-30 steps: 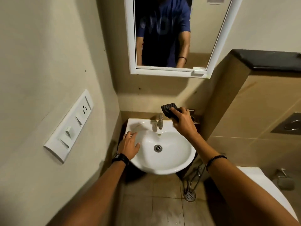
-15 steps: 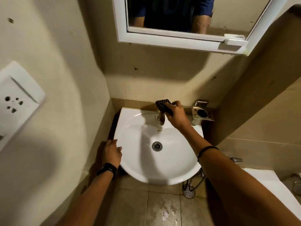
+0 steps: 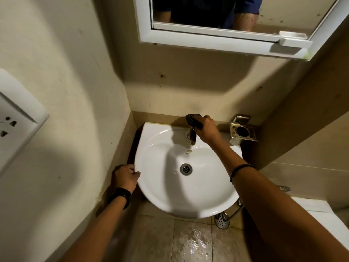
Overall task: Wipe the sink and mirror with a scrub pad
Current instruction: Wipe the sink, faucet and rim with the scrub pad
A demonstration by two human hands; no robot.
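Over round glossy sink (image 3: 198, 197), dark ribbed scrub pad (image 3: 193, 120)

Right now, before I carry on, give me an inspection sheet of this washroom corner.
Surface: white sink, basin bare, drain open.
Job's things: dark scrub pad at the tap; mirror above, speckled.
Clutter: metal holder on the wall.
Grippers: right hand grips the pad; left hand curled on the sink's rim.
Cables: hose with spray head under the sink.
Surroundings: wall socket; wet floor tiles.

Head view: looks steeply down, close over sink (image 3: 151, 186)
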